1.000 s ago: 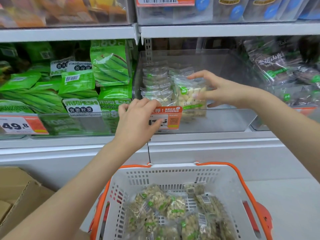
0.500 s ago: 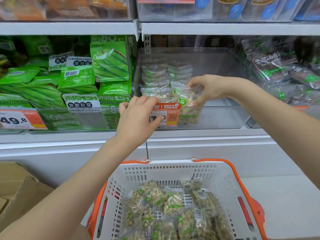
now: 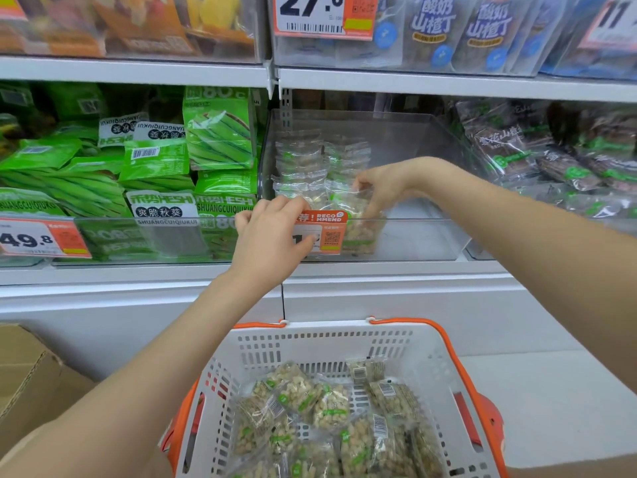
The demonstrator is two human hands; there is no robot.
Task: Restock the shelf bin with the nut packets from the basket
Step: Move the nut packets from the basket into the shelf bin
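Clear shelf bin [image 3: 406, 241] on white shelving; right hand [image 3: 382, 188] pinches nut packet [image 3: 351, 215]; left hand [image 3: 272, 236] grips bin rim.

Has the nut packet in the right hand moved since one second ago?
Yes. The nut packet went down into the clear bin, now beside the orange price tag, held by the right hand.

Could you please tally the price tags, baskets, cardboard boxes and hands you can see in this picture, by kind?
Price tags: 4 (49.8 tag, 27.6 tag, recommend tag, cut-off tag)
Basket: 1
Cardboard box: 1
Hands: 2 (left hand, right hand)
Total: 8
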